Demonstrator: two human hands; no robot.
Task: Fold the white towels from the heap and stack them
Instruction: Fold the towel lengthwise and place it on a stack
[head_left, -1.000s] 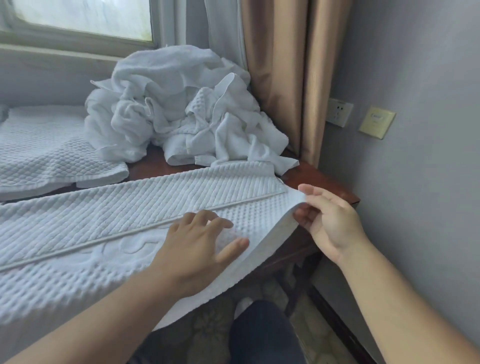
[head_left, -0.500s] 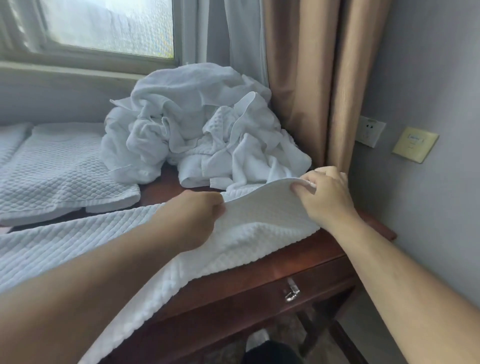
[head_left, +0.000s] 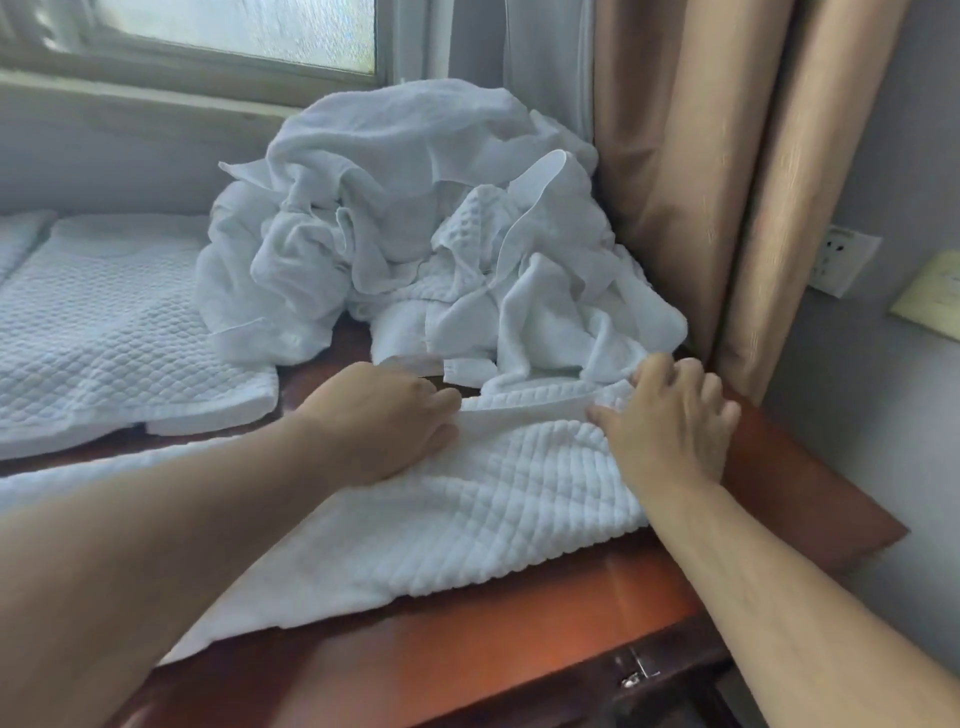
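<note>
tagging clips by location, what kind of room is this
Probably a hotel room: a heap of white towels on a wooden desk, with tan curtains beside a window.

A reddish wooden table (head_left: 519, 649) with a metal drawer handle (head_left: 636, 670) stands below a frosted window (head_left: 234, 26) that gives pale daylight. Tan curtains (head_left: 727, 156) hang beside a grey wall (head_left: 909, 104), which carries a white socket (head_left: 844, 257) and a yellowish plate (head_left: 930, 301).

towel (head_left: 467, 509): near edge, hanging off the bench (head_left: 519, 639) front 1.0 s ago, now folded over to far side | left grip (head_left: 384, 421), right grip (head_left: 670, 415): lifted edge at 0.5 s, now hold it down beside heap (head_left: 415, 234) | bench front wood now uncovered
</note>
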